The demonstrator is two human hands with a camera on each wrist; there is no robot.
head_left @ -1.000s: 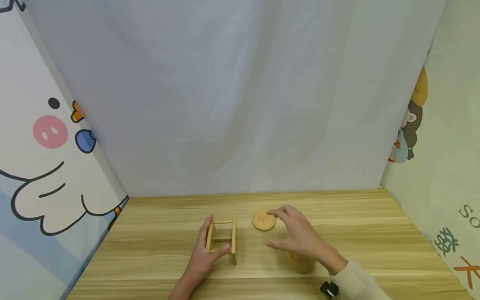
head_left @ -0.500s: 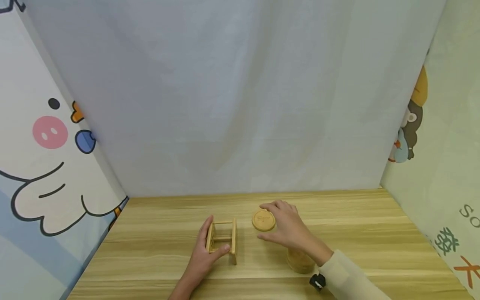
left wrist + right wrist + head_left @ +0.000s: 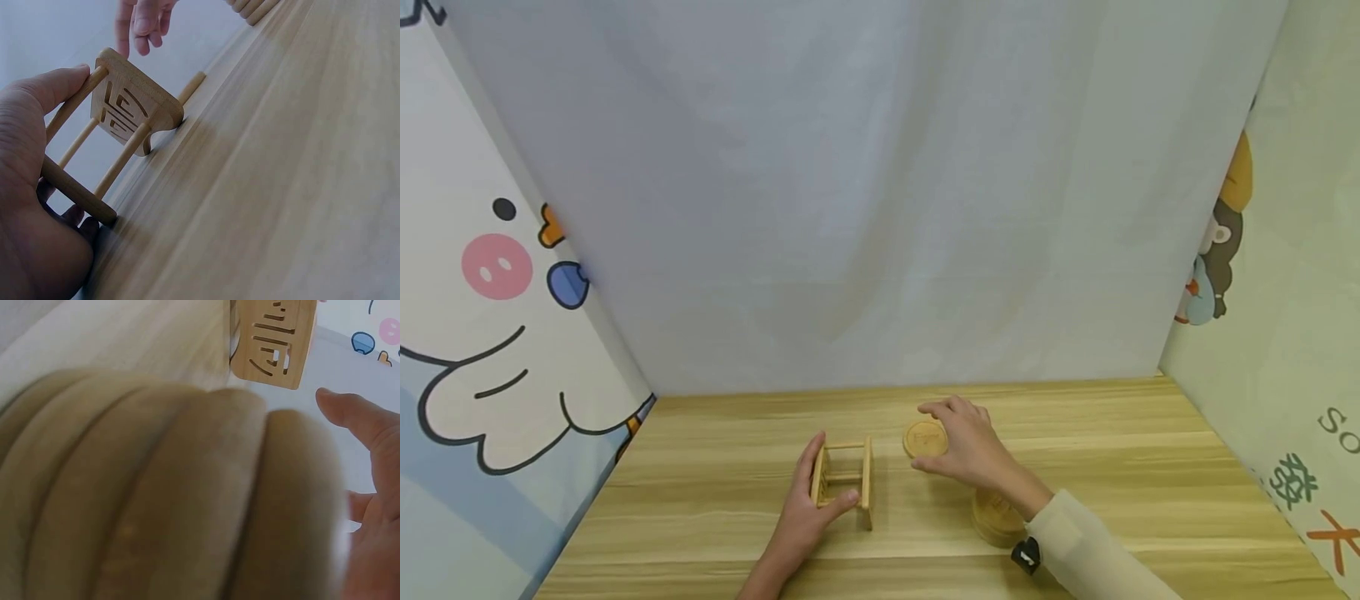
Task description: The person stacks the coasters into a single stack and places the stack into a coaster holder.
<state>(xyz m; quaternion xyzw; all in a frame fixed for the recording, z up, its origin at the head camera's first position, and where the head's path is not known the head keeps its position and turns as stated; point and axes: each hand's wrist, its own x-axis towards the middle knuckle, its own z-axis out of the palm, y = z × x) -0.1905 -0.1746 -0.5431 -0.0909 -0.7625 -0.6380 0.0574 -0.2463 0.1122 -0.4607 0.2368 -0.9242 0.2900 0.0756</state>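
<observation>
My left hand (image 3: 801, 517) grips a small wooden rack (image 3: 867, 483) standing on the table, thumb on one side and fingers on the other. Its two end plates are joined by rods, with cut-out slots in the plate (image 3: 131, 103) shown in the left wrist view. To its right, a round wooden coaster (image 3: 921, 437) lies flat on the table. Over the coaster hovers my right hand (image 3: 977, 454), thumb and fingers spread apart. The left wrist view shows its fingers (image 3: 147, 25) hanging above the table. A stack of coasters (image 3: 996, 525) stands below my right wrist, partly hidden.
Light wood-grain table (image 3: 722, 467) surrounds these things. A pale curtain (image 3: 880, 208) closes off the back, with cartoon-printed panels (image 3: 497, 333) at the left and right. In the right wrist view, the stack of coasters (image 3: 156, 500) fills the near foreground.
My right hand has moved left and slightly away from me, over the single coaster, uncovering more of the stack. The left hand and the rack have stayed in place.
</observation>
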